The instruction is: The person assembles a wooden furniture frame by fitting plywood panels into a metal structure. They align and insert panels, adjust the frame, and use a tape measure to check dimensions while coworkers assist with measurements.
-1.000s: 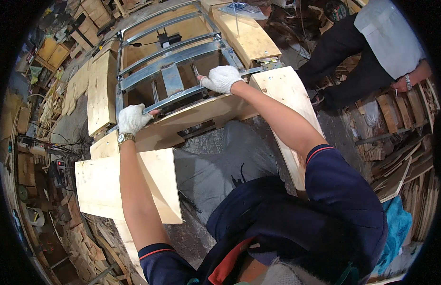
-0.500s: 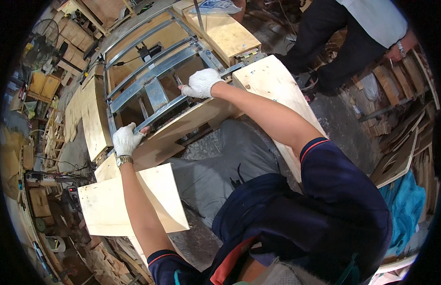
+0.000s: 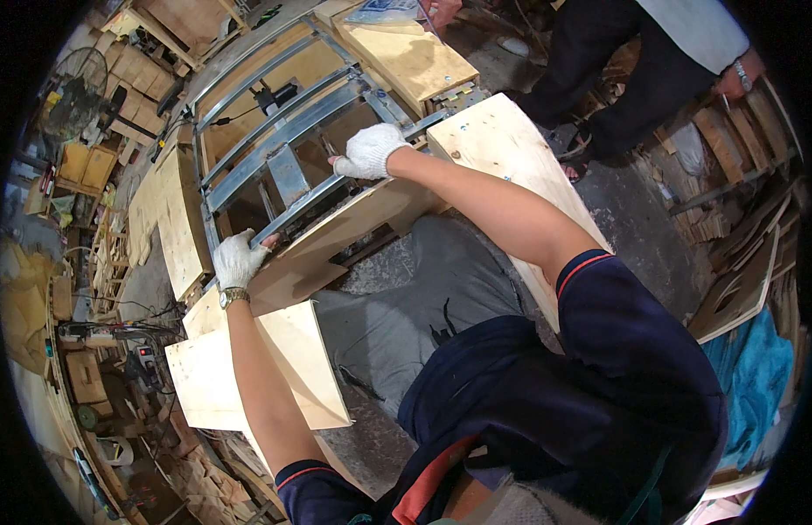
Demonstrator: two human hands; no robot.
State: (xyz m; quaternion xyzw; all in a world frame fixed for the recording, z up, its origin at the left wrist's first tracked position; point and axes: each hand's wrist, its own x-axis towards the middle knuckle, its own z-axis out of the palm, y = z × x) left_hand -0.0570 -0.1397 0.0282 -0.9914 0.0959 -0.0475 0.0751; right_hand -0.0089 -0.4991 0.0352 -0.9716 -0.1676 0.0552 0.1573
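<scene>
One steel frame (image 3: 288,175) lies between a plywood panel (image 3: 183,232) on the left and a plywood box (image 3: 414,61) on the right in my head view, seemingly placed to flank it. My left grip (image 3: 238,261) and right grip (image 3: 371,153) curl closed around its front rail (image 3: 301,208), well apart, probably to steady it evenly.

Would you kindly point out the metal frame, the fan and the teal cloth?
Metal frame (image 3: 288,176): head view, short central plate.
Fan (image 3: 76,91): head view, wire guard.
Teal cloth (image 3: 752,383): head view, its middle folds.
</scene>
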